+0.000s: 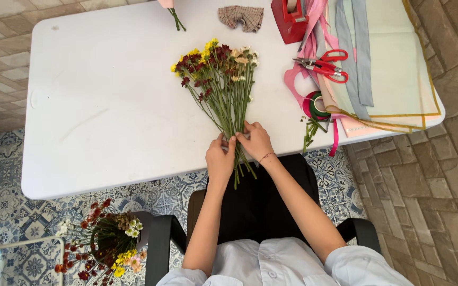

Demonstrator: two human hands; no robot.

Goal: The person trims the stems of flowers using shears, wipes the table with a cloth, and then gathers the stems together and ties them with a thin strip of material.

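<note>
Flower bunch [219, 85]: lies flat on the white table [107, 106], blooms away from the person, stems toward the near edge.
Left hand [220, 159]: closed around the stems low down, grasping them.
Right hand [255, 140]: fingers pressed on the same stems, just beside the left hand.
Right of bunch: green tape roll [318, 107], red scissors [324, 66], ribbons, pale wrapping sheets [398, 58].
Floor, left: a bucket of flowers [104, 241].
</note>
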